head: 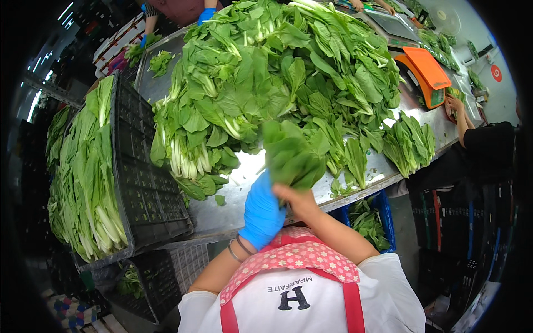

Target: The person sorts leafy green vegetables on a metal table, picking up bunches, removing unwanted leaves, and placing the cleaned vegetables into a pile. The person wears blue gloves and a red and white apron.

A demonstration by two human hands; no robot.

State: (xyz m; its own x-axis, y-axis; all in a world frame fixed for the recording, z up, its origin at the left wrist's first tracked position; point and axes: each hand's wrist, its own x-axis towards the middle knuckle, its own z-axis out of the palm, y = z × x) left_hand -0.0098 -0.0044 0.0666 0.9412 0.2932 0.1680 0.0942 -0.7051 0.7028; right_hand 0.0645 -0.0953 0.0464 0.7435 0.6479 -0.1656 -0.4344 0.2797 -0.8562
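Observation:
In a blue glove, my left hand (263, 210) is closed around the lower part of a bunch of leafy greens (293, 156), held just above the near edge of a metal table (220, 218). My bare right hand (297, 200) grips the same bunch from the right side, near its stems. The leaves point away from me and are blurred; the stem ends are mostly hidden by my hands. Beyond them rises a large heap of the same greens (250, 83). A small group of bundles (408, 145) lies to the right by the table edge.
A black plastic crate (145, 166) full of greens stands tilted at the left. An orange scale (429, 75) sits at the right, near a co-worker's hand (456, 104). Another person's blue-gloved hand (207, 16) is across the table. Below is a blue crate (385, 220) holding leaves.

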